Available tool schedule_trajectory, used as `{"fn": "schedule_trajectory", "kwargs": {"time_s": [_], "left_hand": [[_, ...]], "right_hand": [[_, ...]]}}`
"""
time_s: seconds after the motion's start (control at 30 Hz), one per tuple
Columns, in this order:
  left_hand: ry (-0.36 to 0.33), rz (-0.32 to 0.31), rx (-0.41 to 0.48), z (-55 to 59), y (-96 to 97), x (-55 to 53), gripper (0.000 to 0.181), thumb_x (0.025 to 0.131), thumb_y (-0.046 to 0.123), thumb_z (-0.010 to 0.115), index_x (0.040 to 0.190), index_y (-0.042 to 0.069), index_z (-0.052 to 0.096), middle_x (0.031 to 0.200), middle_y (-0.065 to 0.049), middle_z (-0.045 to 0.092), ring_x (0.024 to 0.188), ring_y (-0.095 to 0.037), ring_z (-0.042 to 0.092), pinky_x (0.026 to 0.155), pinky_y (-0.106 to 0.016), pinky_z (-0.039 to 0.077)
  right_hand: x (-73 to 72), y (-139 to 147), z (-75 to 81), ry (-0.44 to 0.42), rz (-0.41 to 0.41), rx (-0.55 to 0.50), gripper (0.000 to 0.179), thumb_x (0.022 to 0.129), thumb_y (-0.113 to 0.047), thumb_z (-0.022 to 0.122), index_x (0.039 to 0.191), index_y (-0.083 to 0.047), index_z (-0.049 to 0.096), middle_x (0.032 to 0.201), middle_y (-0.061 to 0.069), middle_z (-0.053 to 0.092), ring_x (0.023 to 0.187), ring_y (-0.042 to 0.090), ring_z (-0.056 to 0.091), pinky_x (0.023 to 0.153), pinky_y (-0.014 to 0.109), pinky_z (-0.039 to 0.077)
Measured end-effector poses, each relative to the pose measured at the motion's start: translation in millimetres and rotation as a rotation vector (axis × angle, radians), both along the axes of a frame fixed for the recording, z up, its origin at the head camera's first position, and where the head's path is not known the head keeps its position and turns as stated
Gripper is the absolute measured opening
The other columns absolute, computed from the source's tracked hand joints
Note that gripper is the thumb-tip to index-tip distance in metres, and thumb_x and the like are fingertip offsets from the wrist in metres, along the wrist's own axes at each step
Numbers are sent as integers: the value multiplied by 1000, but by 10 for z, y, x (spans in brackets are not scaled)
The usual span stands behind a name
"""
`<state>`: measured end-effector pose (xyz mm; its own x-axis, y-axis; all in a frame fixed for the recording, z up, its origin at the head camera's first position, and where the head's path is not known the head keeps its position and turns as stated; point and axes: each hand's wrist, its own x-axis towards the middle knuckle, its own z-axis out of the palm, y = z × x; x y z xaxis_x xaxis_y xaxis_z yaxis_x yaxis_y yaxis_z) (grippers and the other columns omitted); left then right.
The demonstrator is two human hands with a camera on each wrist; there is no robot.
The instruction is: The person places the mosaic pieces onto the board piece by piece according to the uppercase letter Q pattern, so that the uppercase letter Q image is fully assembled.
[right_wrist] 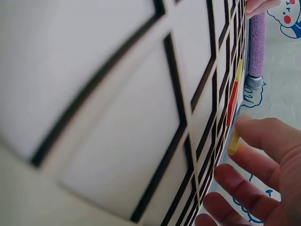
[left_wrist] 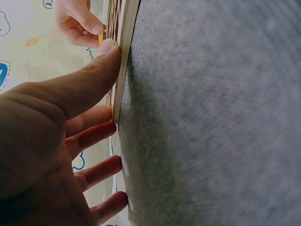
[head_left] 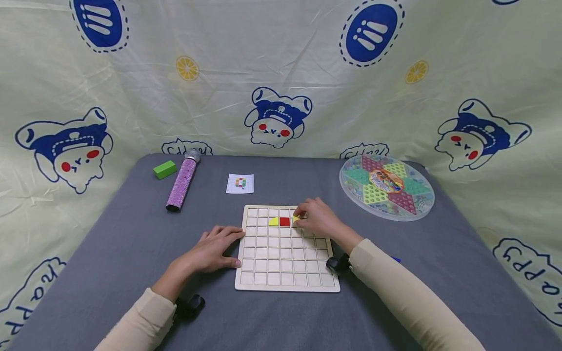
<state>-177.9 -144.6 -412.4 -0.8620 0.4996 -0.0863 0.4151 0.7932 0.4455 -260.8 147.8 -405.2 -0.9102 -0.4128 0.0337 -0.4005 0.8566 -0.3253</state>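
A wooden grid board (head_left: 285, 279) lies on the grey tablecloth in front of the person. In one of its upper rows sit a yellow tile (head_left: 273, 222) and a red square tile (head_left: 284, 222), side by side. Thumb and index finger of the right hand (head_left: 319, 218) pinch another yellow tile (right_wrist: 233, 142) close over the board, just right of the red one. The left hand (head_left: 215, 249) rests along the board's left edge, its fingers spread and fairly straight, thumb lower down. In the left wrist view the left thumb (left_wrist: 96, 70) lies against the board's side.
Behind the board lies a small card (head_left: 239, 184) with a coloured square pattern. A purple glittery tube (head_left: 182, 185) and a green block (head_left: 164, 169) are at back left. A round star-patterned game board (head_left: 386, 187) lies at back right. Something blue (head_left: 396, 259) peeks out beside the right sleeve.
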Motion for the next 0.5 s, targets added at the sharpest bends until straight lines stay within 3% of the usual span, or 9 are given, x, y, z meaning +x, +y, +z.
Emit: {"fn": "schedule_trajectory", "kwargs": {"time_s": [0.5], "left_hand": [[9,-2,-8,-2,9,2,69,81,38,71,140,12,45,144,-6,43,128,-31,38,94,-53,31]], "right_hand": [[6,-3,-49,18,37,28,20,82,-27,71,99,-16,72,93,2,60,87,18,48,76,35,41]]}}
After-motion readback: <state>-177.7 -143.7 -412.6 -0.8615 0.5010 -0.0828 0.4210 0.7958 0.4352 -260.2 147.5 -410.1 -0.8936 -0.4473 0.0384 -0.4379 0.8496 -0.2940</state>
